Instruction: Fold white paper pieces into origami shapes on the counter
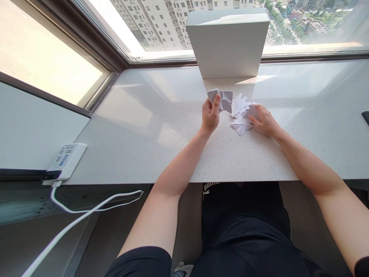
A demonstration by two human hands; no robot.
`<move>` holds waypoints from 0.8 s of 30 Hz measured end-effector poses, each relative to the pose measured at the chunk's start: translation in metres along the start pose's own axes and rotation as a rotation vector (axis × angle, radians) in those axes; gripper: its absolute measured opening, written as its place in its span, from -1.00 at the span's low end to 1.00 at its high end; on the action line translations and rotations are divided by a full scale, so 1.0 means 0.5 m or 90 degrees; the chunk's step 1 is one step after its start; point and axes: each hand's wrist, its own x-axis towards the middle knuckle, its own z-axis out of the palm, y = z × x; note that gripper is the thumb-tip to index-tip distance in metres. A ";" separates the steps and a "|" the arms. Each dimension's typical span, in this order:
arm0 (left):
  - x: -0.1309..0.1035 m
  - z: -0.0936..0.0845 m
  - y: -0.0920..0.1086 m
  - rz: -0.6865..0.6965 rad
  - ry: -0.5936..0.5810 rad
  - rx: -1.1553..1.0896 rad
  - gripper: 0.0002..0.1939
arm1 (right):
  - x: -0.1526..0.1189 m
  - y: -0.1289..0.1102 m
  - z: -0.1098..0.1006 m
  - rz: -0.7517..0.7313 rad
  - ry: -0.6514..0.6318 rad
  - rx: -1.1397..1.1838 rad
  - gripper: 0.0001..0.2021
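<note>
In the head view, a folded paper packet (213,95) is pinched by the left hand (211,112), with the thumb laid flat over the near face and the fingers tucked behind, so the layers are probably pressed together and stopped from springing open. Beside it a creased, shaded paper piece (227,100) is seen; whether it is joined to the packet cannot be told.

A paper flap (250,112) is gripped by the right hand (265,120) between thumb and fingers at its right edge, by which most of its face is left uncovered. The far fingertips are partly hidden, so how firmly they are closed cannot be told.

Between the hands, the folded paper pieces (241,126) are bunched on the pale countertop (138,154), overlapping one another, apparently so that all are within easy reach of both hands. Their points and creases are turned upward.

The white box (230,50) is stood upright against the window side, beyond the papers, where the working space is not crowded by it.
</note>
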 end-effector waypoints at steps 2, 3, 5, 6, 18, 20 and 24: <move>0.002 0.009 -0.005 -0.072 -0.041 -0.039 -0.26 | -0.003 -0.008 0.003 -0.018 -0.028 -0.034 -0.36; 0.002 0.010 -0.007 -0.114 -0.077 -0.043 -0.22 | -0.003 -0.010 0.004 -0.018 -0.030 -0.040 -0.33; -0.002 0.009 -0.007 -0.207 -0.158 -0.029 -0.14 | -0.004 -0.011 0.004 -0.004 -0.015 -0.036 -0.25; -0.005 0.006 -0.006 -0.249 -0.188 -0.009 -0.11 | -0.003 -0.010 0.004 0.008 -0.002 -0.031 -0.19; -0.016 -0.025 -0.051 -0.133 -0.225 0.334 -0.14 | 0.001 0.016 0.004 0.082 0.065 0.001 -0.22; -0.019 -0.025 -0.066 -0.058 -0.280 0.349 -0.08 | 0.000 0.008 0.005 0.065 0.040 -0.023 -0.25; -0.024 -0.017 -0.078 0.001 -0.336 0.339 -0.17 | -0.002 -0.010 0.006 0.045 0.002 -0.069 -0.30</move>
